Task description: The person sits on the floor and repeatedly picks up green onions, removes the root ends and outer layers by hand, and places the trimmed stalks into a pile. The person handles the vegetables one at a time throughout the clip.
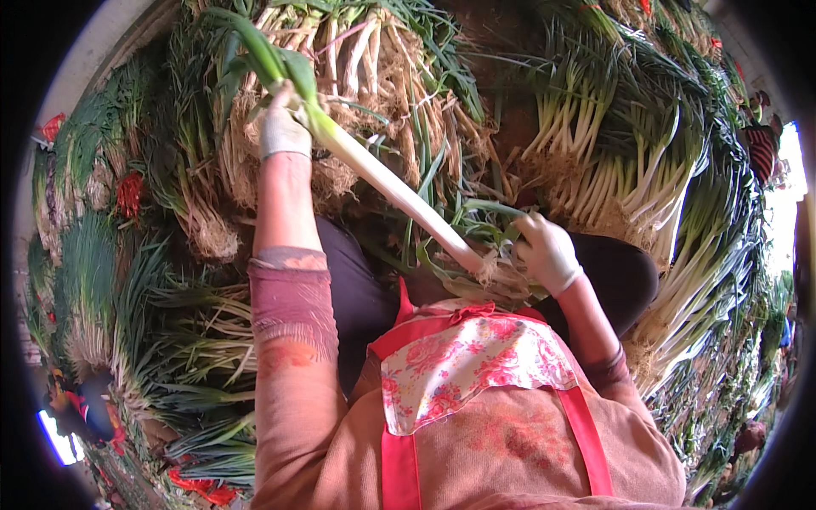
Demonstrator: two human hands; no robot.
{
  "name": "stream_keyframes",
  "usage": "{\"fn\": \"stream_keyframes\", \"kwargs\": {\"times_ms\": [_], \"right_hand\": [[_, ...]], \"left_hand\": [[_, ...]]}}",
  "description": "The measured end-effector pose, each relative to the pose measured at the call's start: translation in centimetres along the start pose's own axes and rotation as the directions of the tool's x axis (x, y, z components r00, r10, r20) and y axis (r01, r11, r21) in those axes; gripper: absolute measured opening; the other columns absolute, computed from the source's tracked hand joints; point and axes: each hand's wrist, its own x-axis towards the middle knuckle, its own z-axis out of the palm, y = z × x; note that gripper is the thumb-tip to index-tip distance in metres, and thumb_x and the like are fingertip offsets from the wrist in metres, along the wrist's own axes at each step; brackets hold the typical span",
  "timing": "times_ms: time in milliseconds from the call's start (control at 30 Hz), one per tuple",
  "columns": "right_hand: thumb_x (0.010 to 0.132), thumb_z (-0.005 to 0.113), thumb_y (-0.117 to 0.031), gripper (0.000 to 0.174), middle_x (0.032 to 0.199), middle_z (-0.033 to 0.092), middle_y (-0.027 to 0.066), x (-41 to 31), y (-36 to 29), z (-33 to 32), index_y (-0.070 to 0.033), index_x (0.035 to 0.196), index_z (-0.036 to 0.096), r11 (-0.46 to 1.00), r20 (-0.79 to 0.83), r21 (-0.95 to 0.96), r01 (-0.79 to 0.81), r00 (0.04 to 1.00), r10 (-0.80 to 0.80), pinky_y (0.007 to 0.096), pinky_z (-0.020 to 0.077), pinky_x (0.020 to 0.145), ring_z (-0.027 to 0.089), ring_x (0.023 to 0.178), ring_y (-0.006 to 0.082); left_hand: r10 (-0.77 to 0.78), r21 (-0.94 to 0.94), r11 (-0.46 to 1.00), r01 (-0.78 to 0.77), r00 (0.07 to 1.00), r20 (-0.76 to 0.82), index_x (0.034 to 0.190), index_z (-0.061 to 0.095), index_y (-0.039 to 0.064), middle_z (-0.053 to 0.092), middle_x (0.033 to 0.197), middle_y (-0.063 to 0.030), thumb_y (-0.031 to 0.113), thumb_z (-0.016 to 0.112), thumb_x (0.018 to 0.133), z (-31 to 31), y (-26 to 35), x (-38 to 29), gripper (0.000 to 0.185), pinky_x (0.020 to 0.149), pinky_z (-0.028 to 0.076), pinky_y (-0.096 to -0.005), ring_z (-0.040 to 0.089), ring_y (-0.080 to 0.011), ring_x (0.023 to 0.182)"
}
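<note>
My left hand (285, 124), in a white glove, grips a large leek-like stalk (389, 188) where the white shank turns into green leaves. The stalk slants across my lap. Its white surface looks clean and smooth, and its root end (486, 266) points towards my right hand (547, 248). That hand is gloved too, its fingers curled on a loose green leaf (491, 205); what lies inside the fingers is partly hidden. Limp peeled leaves (456, 280) lie in my lap below the root end.
A heap of unpeeled stalks with dry roots (370, 70) lies ahead. Cleaner white-stemmed stalks (637, 185) are piled along the right. More green bundles (89, 280) lie at left, with red netting or ties (130, 194) among them. Another person (762, 150) is at the far right edge.
</note>
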Motion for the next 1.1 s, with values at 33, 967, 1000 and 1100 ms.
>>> {"fn": "stream_keyframes", "kwargs": {"times_ms": [33,967,1000,1100], "right_hand": [[0.082,0.074,-0.018,0.029,0.095,0.069,0.0202,2.6,-1.4,-0.6,-0.003,0.107,0.069,0.998,-0.102,0.008,0.068,0.993,-0.067,0.0441,0.0545,0.076,0.067,0.088,0.0395],[0.098,0.065,-0.016,0.014,0.080,0.059,0.0032,5.5,-3.3,3.4,-0.002,0.102,0.062,0.544,0.260,0.823,-0.160,0.959,-0.112,0.0252,0.0455,0.059,0.054,0.067,0.0068],[0.097,0.065,-0.017,0.015,0.080,0.061,0.0054,4.2,-1.0,4.7,-0.002,0.098,0.064,0.726,0.375,0.649,-0.226,0.926,-0.047,0.0286,0.0470,0.060,0.057,0.067,0.0105],[0.094,0.066,-0.021,0.018,0.093,0.070,0.0123,0.5,6.1,9.5,-0.007,0.104,0.071,0.993,0.500,0.001,0.115,0.860,-0.100,0.0390,0.0540,0.073,0.068,0.083,0.0252]], "left_hand": [[-0.069,-0.037,0.997,0.070,0.997,0.026,0.137,0.050,0.005,0.057,0.123,-0.0185,0.022,0.067,0.099,0.8,-0.4,-0.6,0.045,0.076,0.062,-0.0438,0.066,-0.0302,0.090],[0.094,-0.092,0.992,-0.085,0.990,0.102,0.134,0.046,0.000,0.061,0.095,-0.0127,0.015,0.064,0.096,-1.9,0.4,3.1,0.045,0.065,0.057,-0.0444,0.063,-0.0266,0.071],[0.069,-0.057,0.996,-0.065,0.996,0.059,0.131,0.048,-0.002,0.061,0.096,-0.0151,0.013,0.065,0.097,-2.6,0.9,3.3,0.041,0.066,0.056,-0.0418,0.063,-0.0266,0.068],[0.155,-0.034,0.987,-0.155,0.988,-0.011,0.130,0.049,-0.003,0.062,0.092,-0.0167,0.016,0.066,0.098,-3.9,2.2,4.0,0.041,0.065,0.056,-0.0432,0.063,-0.0279,0.067]]}}
